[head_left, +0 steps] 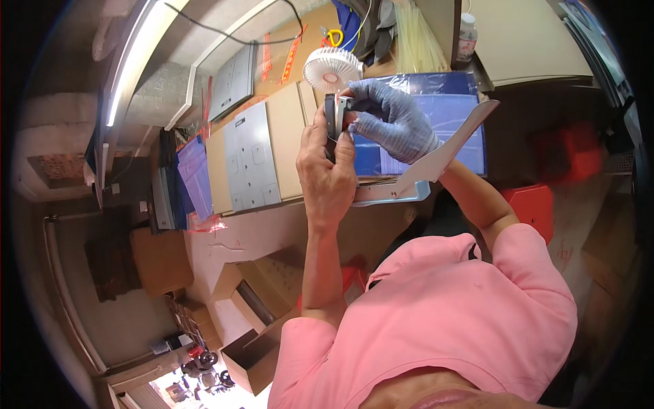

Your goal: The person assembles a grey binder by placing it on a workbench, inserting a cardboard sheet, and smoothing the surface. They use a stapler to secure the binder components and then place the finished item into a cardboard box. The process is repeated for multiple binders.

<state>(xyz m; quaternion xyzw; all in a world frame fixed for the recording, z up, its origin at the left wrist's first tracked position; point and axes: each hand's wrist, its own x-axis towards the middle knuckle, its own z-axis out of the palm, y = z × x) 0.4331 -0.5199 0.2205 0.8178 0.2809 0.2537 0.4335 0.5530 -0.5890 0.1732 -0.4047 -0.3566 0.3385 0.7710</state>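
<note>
My bare left hand (325,170) grips a small upright black-and-silver piece (332,117) between thumb and fingers. From its right side, my right hand (395,119), in a blue-grey knit glove, pinches the same piece near its silver part. Its exact kind is too small to make out. Below the gloved hand, a pale blade-shaped part (446,146) slants up to the right, crossing in front of my right forearm. Under its lower end is a light blue plastic piece (395,195). Behind the gloved hand lies a plastic-wrapped blue packet (449,112).
A white fan (332,68) stands just beyond my hands. Left of them, a grey panel (252,157) lies on cardboard (289,126). Yellow-handled scissors (334,37), clear strips (419,41) and a bottle (466,37) sit farther back. Open cartons (255,354) and a red stool (531,208) are below.
</note>
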